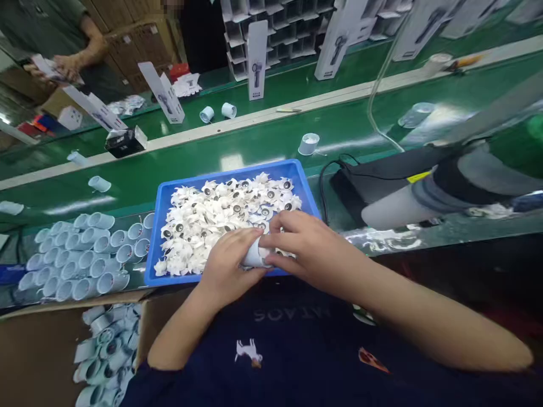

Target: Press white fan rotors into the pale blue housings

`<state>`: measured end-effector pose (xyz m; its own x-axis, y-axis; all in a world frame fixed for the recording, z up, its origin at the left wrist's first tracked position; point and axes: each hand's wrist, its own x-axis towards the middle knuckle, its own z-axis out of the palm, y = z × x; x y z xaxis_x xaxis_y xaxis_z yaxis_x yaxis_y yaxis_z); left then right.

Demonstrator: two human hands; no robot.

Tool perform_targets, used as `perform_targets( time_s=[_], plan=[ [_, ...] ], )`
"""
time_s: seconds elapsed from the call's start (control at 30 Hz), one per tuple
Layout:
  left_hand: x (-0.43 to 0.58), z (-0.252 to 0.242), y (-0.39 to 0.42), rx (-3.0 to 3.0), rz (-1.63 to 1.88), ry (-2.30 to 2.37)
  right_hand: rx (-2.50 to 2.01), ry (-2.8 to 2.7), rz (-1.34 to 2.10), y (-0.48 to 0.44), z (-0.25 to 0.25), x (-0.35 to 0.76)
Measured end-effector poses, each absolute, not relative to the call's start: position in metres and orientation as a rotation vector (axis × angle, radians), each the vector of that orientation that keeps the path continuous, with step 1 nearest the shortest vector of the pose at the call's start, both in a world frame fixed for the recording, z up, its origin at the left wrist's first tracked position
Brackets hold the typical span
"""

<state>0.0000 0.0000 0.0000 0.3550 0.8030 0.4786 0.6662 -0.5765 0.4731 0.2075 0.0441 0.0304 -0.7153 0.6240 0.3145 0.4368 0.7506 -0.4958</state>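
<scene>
Navy T-shirt (pixel 271 367) — white animal print (pixel 248 353), red patch (pixel 373 360), pale lettering (pixel 292 314) (upside down here); left hand (pixel 231 265), right hand (pixel 311 246) bare.

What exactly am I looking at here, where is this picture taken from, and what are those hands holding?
This is one view from a camera worn on a person's head, looking down at their own bare hands. There is no machine doing the handling. The left hand and right hand together hold a white cylinder over a blue plastic tray. The tray is piled with small white pieces with dark round centres. Rows of white cylinders stand beside it on a green surface, and more lie in a cardboard box below. Another person's hands show farther off.
</scene>
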Motion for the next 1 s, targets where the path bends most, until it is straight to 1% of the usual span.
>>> perform_targets(
  time_s=[0.1,0.2,0.27,0.33,0.5,0.63,0.73,0.87,1.0],
  plan=[
    [0.001,0.008,-0.001,2.437,1.091,1.336,-0.751,-2.374,0.367,0.035,0.036,0.209],
    [0.002,0.011,-0.001,2.486,1.088,1.385,-0.729,-2.368,0.033,0.032,0.036,0.205],
    [0.002,0.012,-0.001,2.524,1.033,1.432,-0.738,-2.423,-0.106,0.032,0.033,0.202],
    [0.003,0.012,-0.001,2.53,0.963,1.469,-0.757,-2.453,-0.085,0.034,0.031,0.2],
    [0.003,0.012,-0.003,2.462,0.892,1.448,-0.792,-2.412,0.16,0.038,0.033,0.203],
    [0.002,0.009,-0.005,2.477,0.863,1.476,-0.843,-2.413,0.153,0.038,0.037,0.209],
    [0.002,0.008,-0.006,2.485,0.914,1.527,-0.867,-2.357,0.262,0.039,0.038,0.215],
    [0.003,0.01,-0.007,2.498,1.029,1.459,-0.798,-2.323,0.433,0.037,0.036,0.215],
    [0.005,0.012,-0.008,2.556,1.086,1.407,-0.75,-2.331,0.379,0.034,0.031,0.209]
  ],
)
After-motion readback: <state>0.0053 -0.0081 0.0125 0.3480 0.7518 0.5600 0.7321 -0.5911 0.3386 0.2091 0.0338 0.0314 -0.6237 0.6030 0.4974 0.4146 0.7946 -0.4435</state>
